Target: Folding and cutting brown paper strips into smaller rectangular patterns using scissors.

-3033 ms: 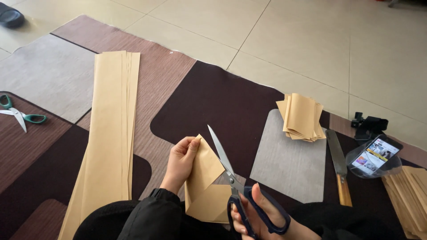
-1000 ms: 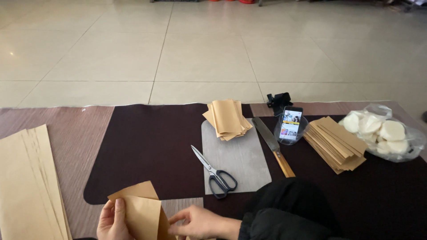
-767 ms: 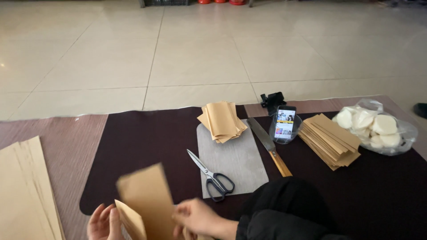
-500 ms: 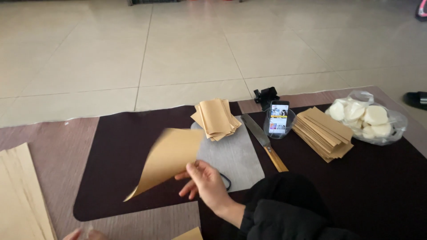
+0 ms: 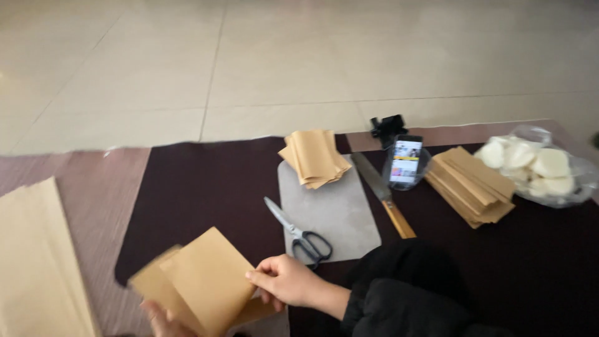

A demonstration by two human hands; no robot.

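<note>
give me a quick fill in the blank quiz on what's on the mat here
1. The right hand pinches a sheet of brown ____.
2. The scissors lie with their handles on the grey ____.
3. The knife has a ____ handle.
4. The phone stands between the knife and a stack of brown ____.

Missing words: paper; pad; wooden; sheets
</note>
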